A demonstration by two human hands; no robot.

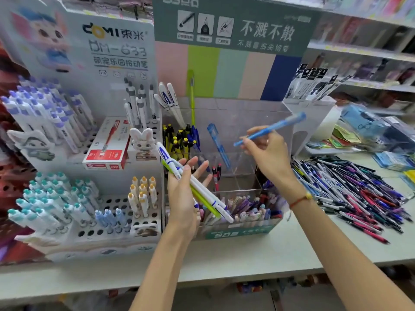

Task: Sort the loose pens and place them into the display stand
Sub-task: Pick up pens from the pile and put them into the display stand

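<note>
The person's right hand (267, 151) is raised above the clear acrylic display stand (253, 140), its fingertips pinching a slim light-blue plastic pen (272, 127) near the lower end, so that the pen slants up and away to the right over the stand's open top. The left hand (184, 194) is held palm-up in front of the stand's left side, fingers mostly straight and spread, with the thumb pressing a small bundle of white pens with blue markings and one lime-green pen (197, 187) across the palm; the bundle runs from upper left to lower right, its lower ends reaching over the stand's front compartment. Between the two hands, inside the stand, a translucent blue pen (219, 144) leans in a rear compartment, and two red-capped pens (216, 176) stand just beyond the left fingertips. To the right of the right wrist, a large heap of loose mixed-colour pens (350, 191) lies on the pale countertop (258, 250). To the left of the left hand stands a white perforated pen rack (116, 203) holding white pens with purple, teal and orange caps.
</note>
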